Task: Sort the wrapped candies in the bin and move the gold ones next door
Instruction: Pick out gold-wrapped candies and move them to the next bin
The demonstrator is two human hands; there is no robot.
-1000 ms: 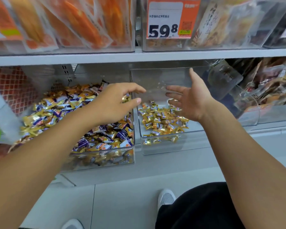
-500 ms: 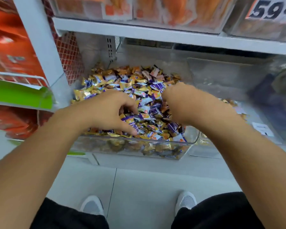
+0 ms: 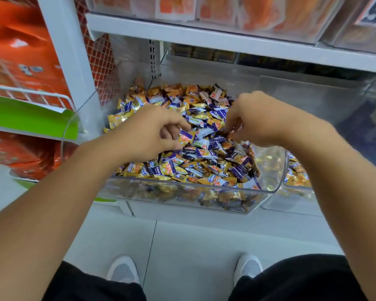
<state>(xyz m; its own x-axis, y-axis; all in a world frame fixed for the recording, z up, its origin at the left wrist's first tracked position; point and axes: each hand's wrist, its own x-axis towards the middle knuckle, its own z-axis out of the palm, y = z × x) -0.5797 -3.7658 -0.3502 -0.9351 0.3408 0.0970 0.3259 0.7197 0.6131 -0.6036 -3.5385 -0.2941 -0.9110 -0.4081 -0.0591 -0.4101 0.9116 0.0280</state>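
A: What had changed by this moment?

B: A second before, both hands were spread, empty, over the neighbouring bin point(image 3: 295, 193) at the right, where gold candies lay. By now both hands had come back over the mixed bin point(image 3: 182, 195), and the view had swung left with them. Judged from this, one delivery was finished and a fresh round of picking had begun.

A: How did the hands stand?

B: The left hand point(image 3: 148, 131) pinched one gold candy point(image 3: 185, 137) between thumb and forefinger, near the middle of the pile. The right hand point(image 3: 258, 120) had its fingers curled down into the wrappers; whether they held anything could not be told, as the fingertips were hidden and blurred.

A: And the containers?

B: The mixed bin, a clear plastic tub on the lower shelf, was heaped to its front rim with wrapped candies point(image 3: 204, 161), gold and purple together, so most sorting seemingly remained. The neighbouring bin touched its right wall and showed only gold wrappers near its front left corner; the rest lay out of view. Above, the upper shelf point(image 3: 204, 38) carried clear boxes of orange packets point(image 3: 258, 11). Left of the upright, orange bags point(image 3: 19, 57) sat behind a green tray point(image 3: 30, 118)
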